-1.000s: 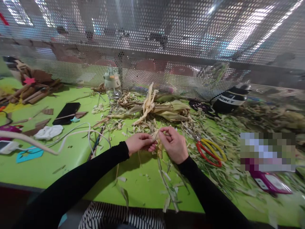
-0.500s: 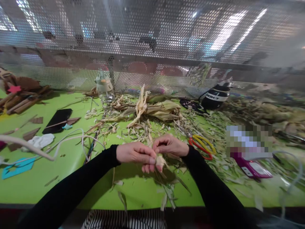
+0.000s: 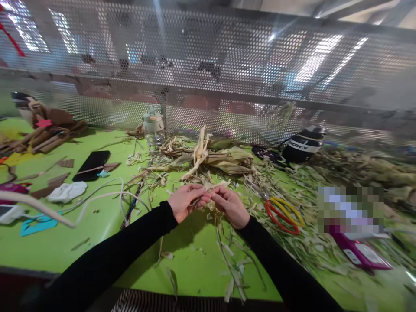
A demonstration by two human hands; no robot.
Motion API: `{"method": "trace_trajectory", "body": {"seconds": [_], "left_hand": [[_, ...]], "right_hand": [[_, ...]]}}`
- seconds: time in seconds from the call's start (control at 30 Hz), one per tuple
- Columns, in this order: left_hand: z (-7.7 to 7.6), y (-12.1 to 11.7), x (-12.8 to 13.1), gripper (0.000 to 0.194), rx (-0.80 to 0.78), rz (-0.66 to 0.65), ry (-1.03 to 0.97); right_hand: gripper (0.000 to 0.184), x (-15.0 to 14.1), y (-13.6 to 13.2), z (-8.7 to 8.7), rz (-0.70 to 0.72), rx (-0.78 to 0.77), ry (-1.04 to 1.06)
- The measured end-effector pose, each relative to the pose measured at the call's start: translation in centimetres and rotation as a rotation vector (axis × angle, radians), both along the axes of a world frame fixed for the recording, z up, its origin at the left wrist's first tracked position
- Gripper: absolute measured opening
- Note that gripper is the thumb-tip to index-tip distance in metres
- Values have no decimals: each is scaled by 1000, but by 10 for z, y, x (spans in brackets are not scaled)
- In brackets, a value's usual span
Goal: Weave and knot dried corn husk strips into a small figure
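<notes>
My left hand [image 3: 188,201] and my right hand [image 3: 230,204] meet over the middle of the green table. Their fingertips pinch a pale piece of corn husk [image 3: 221,186], which shows behind the right fingers; much of it is hidden by the hands. Just beyond them lies a heap of dried corn husks [image 3: 232,161], with one pale twisted husk [image 3: 201,151] standing out of it. Scissors [image 3: 282,214] with one red and one yellow handle lie to the right of my right hand. Husk strips [image 3: 238,288] trail toward the table's front edge.
At left are a black phone [image 3: 92,166], a crumpled white tissue [image 3: 67,192] and a white cable [image 3: 79,212]. A clear bottle [image 3: 154,130] and a black bottle [image 3: 302,145] stand near the perforated metal screen [image 3: 208,82]. A magenta device [image 3: 365,254] lies at right among husk scraps.
Both hands have moved away from me, and their fingers are now angled forward. The pale husk has turned from below the fingers to beyond them. The camera view has shifted slightly.
</notes>
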State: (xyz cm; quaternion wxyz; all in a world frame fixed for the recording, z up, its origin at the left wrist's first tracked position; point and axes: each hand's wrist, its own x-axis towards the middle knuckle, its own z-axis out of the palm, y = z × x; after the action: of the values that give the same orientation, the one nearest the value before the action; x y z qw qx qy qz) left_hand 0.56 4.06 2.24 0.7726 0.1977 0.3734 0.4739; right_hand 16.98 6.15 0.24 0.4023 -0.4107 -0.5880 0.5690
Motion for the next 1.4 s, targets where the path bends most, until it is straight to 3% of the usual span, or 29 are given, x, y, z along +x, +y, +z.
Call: {"method": "trace_trajectory", "body": {"seconds": [0.23,0.43,0.5,0.67,0.77,0.87,0.97,1.03,1.23,1.4], "left_hand": [[5,-1,1,9,23,-59,-105],[11,3,-4,6,23,77,-56],[9,7,-8,5,75,104,15],[0,17,-19,5,381,73,408],[-3,15,-21,6,505,-78,645],[-3,7,-18,10,642,-417,798],[-1,0,-15,11,693,-736,716],[2,-2,-16,10,633,-819,568],[12,1,-25,35,543,-589,250],[14,-2,-23,33,495,-663,192]], "right_hand": [[32,-1,1,-2,123,-7,-72],[24,3,2,0,225,102,-281],[24,3,0,6,210,169,-356],[22,1,-11,25,127,358,-431],[21,5,-14,31,38,489,-464],[22,11,-11,31,-51,548,-500],[21,13,-6,29,32,485,-496],[22,13,-3,27,130,383,-457],[32,16,5,17,179,40,-196],[37,18,5,6,292,-150,-37]]}}
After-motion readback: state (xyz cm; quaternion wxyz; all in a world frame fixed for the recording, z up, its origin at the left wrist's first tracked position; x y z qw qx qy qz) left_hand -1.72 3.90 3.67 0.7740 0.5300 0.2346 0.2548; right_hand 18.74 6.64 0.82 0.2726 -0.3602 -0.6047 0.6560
